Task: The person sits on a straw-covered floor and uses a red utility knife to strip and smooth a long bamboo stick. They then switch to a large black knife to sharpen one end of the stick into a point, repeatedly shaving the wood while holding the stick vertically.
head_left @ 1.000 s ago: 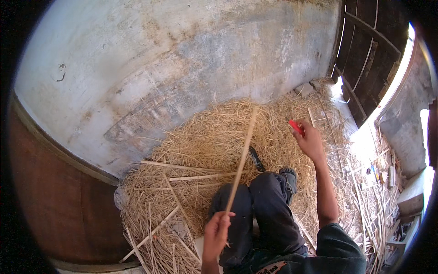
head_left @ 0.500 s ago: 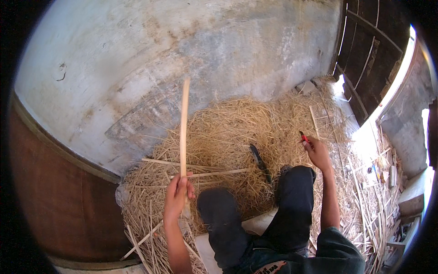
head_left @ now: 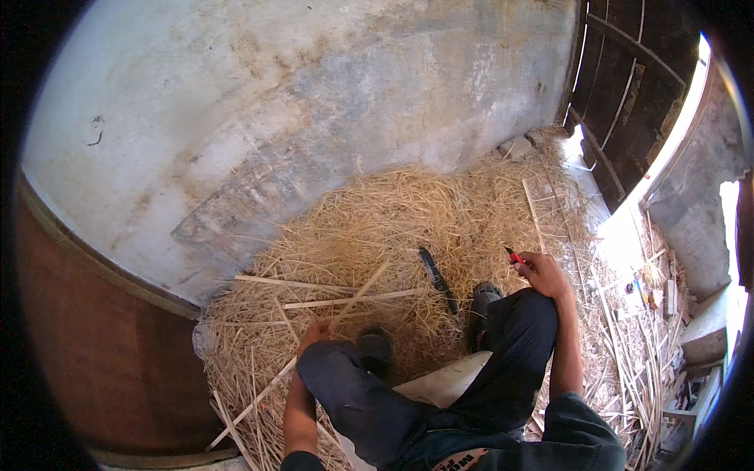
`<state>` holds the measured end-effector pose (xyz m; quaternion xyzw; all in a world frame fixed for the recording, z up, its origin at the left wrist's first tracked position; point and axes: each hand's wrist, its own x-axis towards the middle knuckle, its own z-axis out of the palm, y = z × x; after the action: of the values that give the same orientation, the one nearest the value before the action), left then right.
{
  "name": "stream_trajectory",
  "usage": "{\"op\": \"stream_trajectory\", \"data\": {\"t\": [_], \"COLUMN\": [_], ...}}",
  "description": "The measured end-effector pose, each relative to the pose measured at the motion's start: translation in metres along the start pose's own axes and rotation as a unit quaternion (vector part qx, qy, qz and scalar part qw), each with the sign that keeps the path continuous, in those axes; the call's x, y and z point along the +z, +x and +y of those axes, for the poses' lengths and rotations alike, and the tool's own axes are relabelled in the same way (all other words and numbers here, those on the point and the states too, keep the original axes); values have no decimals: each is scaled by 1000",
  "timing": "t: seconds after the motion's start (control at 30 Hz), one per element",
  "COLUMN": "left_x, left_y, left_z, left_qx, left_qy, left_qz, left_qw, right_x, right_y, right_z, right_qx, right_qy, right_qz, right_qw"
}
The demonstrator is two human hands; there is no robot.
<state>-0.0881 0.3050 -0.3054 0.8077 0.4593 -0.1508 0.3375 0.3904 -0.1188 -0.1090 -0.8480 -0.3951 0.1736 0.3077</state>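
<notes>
Beside my left knee, my left hand is closed round the lower end of a pale wooden strip, which looks like split bamboo. The strip slants up and to the right, slightly blurred, over other strips on the straw. My knee hides part of that hand. Over by my right knee, my right hand grips a small red-handled knife, its dark blade pointing up and left. Between my feet and the straw heap lies a long black tool, perhaps a sheathed blade, touched by neither hand.
Straw and shavings cover the floor up to the stained wall. Loose pale strips lie left of centre. A brown panel stands at left, a dark plank door at right. More strips are strewn at the right.
My left hand has dropped beside the knee, and the strip has tipped from upright to a low rightward slant. My left knee has swung outward. My right hand keeps the knife, slightly lower.
</notes>
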Motion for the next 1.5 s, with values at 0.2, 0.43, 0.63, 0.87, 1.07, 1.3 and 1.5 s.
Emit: {"op": "stream_trajectory", "data": {"t": [0.2,0.43,0.63,0.87,1.07,1.3,1.5], "left_x": [56,55,18,-107,-173,-140,-148], "left_y": [-39,-30,-10,23,-56,-69,-63], "left_z": [-47,-72,-94,-52,151,255,245], "left_qx": [-102,-120,-93,-11,213,313,223], "left_qy": [108,175,351,77,129,84,-119], "left_qz": [-31,85,224,-31,7,98,71], "left_qw": [988,974,904,997,968,941,965], "right_x": [-6,-3,3,0,52,127,169], "right_y": [-4,0,20,76,139,173,184], "right_z": [0,8,8,-28,-102,-190,-187], "right_qx": [52,63,-1,-150,-231,-63,-59], "right_qy": [22,93,12,-228,45,420,511], "right_qz": [-37,-61,-98,-184,-280,-302,-270], "right_qw": [998,992,995,944,931,854,814]}}
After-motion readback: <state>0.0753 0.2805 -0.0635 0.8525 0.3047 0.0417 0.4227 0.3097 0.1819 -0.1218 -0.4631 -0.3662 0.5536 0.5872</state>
